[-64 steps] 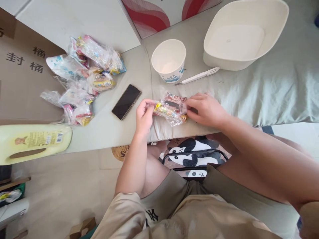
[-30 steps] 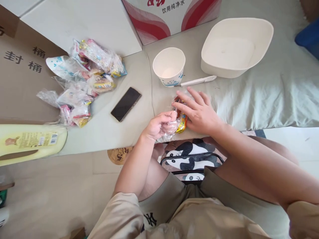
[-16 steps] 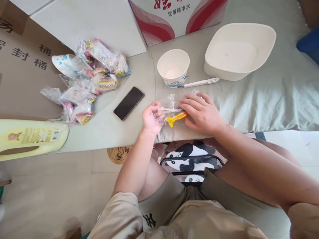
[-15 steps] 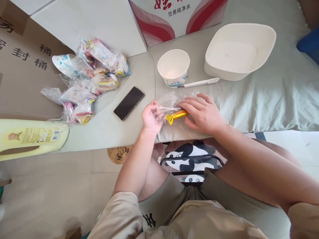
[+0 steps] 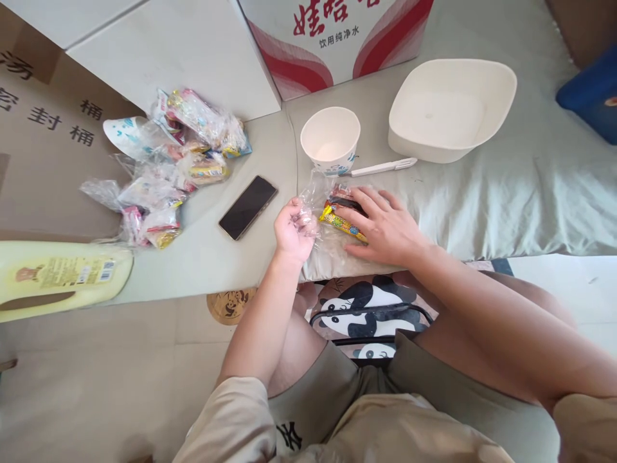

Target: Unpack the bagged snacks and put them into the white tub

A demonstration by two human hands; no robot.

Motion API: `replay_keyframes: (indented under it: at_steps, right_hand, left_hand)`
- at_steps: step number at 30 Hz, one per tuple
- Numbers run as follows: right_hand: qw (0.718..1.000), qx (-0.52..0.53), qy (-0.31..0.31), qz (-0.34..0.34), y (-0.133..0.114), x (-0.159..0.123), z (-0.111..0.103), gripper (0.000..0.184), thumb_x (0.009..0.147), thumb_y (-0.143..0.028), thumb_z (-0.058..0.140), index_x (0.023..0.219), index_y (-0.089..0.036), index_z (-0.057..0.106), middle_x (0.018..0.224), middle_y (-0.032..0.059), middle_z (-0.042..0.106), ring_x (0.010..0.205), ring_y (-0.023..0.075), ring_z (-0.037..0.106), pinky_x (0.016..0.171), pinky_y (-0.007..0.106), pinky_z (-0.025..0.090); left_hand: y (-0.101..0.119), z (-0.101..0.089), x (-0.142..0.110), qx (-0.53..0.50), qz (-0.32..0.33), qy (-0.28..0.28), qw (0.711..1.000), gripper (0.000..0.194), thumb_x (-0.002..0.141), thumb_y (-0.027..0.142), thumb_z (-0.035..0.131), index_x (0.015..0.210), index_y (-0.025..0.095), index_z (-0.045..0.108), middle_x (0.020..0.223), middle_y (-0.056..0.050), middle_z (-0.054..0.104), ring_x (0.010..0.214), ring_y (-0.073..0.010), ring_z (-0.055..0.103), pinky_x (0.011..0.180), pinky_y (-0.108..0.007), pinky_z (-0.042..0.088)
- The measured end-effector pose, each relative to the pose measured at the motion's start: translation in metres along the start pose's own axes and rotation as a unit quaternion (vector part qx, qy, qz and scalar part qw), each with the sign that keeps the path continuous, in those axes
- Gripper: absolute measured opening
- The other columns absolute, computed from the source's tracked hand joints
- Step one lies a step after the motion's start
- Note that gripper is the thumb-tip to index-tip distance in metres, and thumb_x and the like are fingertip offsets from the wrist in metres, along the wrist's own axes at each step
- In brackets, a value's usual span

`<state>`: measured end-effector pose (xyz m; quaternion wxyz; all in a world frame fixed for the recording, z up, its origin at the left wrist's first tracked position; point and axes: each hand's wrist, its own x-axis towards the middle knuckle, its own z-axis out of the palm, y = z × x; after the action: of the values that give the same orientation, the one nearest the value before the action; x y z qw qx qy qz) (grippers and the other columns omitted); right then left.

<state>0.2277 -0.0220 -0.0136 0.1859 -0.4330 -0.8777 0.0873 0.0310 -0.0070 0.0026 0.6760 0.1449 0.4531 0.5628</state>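
Note:
Bunched in the closed fingers of my left hand [image 5: 295, 233] is the end of a clear plastic bag [image 5: 315, 186]. My right hand [image 5: 391, 222] lies over the bag with its fingers spread. Beneath those fingers, a yellow snack packet [image 5: 343, 224] and a dark red-brown wrapper [image 5: 343, 193] show, partly covered. Just behind the bag are a white paper cup [image 5: 332, 138] with blue print and a slim white-handled knife [image 5: 383, 168], its tip close to the cup's base.
A black phone [image 5: 248, 207] lies left of my left hand. Farther left are piled bagged snacks [image 5: 164, 173] and a yellow jug [image 5: 62, 273]. A white basin [image 5: 448, 112] stands back right, before a red-and-white carton [image 5: 337, 48]. The cloth-covered surface's front edge [image 5: 241, 288] runs near my wrists.
My right hand has flattened and spread its fingers. The yellow packet has turned, showing its printed side, and the dark wrapper is more visible. The camera view has shifted slightly.

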Motion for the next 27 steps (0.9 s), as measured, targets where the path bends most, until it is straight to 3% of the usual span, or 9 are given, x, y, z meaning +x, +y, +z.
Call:
replay_keyframes:
  at_steps: [6,11,16,19,22,25,27]
  right_hand:
    - [1.0,0.012,-0.017,0.018,0.002,0.0,-0.003,0.039,0.08,-0.019,0.057,0.119,-0.023,0.064,0.138,0.0144,0.057,0.125,0.0351,0.051,0.101,0.051,0.038]
    - [0.996,0.083,-0.016,0.038,0.01,-0.001,-0.007,0.032,0.079,-0.029,0.058,0.11,-0.021,0.064,0.13,0.0157,0.059,0.112,0.034,0.058,0.094,0.05,0.042]
    - [0.977,0.202,0.008,0.071,0.02,0.002,-0.008,0.034,0.088,-0.044,0.05,0.111,-0.021,0.061,0.129,0.0156,0.059,0.117,0.0323,0.057,0.092,0.047,0.045]
    - [0.967,0.234,0.032,0.096,0.023,0.004,-0.008,0.026,0.084,-0.035,0.05,0.104,-0.021,0.057,0.126,0.0157,0.059,0.111,0.0301,0.058,0.088,0.043,0.047]
    - [0.972,0.194,0.033,0.128,0.022,0.005,-0.006,0.019,0.075,-0.028,0.054,0.093,-0.024,0.051,0.117,0.0139,0.061,0.098,0.0288,0.06,0.08,0.041,0.047]
    - [0.971,0.159,0.031,0.178,0.022,0.006,-0.003,0.025,0.076,-0.032,0.059,0.098,-0.024,0.049,0.108,0.0119,0.065,0.091,0.0296,0.061,0.08,0.043,0.046]
    - [0.961,0.187,0.031,0.202,0.026,0.007,-0.001,0.04,0.076,-0.04,0.064,0.11,-0.024,0.05,0.106,0.0112,0.067,0.091,0.0312,0.063,0.08,0.045,0.047]
  left_hand:
    - [0.003,-0.005,0.004,0.021,0.052,0.036,0.998,0.032,0.076,0.026,0.058,0.061,0.021,0.03,0.046,0.008,0.018,0.037,-0.0058,0.019,0.039,-0.022,0.017]
    - [0.008,-0.007,0.006,0.016,0.047,0.022,0.999,0.029,0.076,0.024,0.056,0.06,0.021,0.031,0.045,0.008,0.015,0.035,-0.0067,0.017,0.038,-0.023,0.017]
    - [0.007,-0.007,0.008,0.031,0.045,0.022,0.998,0.028,0.076,0.028,0.057,0.061,0.021,0.034,0.046,0.008,0.017,0.035,-0.0066,0.017,0.038,-0.023,0.016]
    - [0.004,-0.008,0.009,0.026,0.065,0.013,0.997,0.027,0.075,0.026,0.057,0.061,0.021,0.035,0.046,0.008,0.02,0.035,-0.0064,0.019,0.038,-0.023,0.017]
    - [0.003,-0.006,0.009,0.016,0.066,0.017,0.998,0.027,0.074,0.024,0.057,0.061,0.021,0.035,0.045,0.009,0.019,0.035,-0.0058,0.019,0.038,-0.022,0.017]
    - [0.003,-0.005,0.008,-0.003,0.055,0.018,0.998,0.026,0.073,0.021,0.057,0.061,0.02,0.034,0.045,0.009,0.018,0.035,-0.0057,0.02,0.038,-0.021,0.016]
    - [0.004,-0.005,0.008,-0.019,0.052,0.019,0.998,0.025,0.071,0.019,0.056,0.06,0.02,0.034,0.045,0.008,0.019,0.035,-0.0057,0.021,0.038,-0.02,0.016]
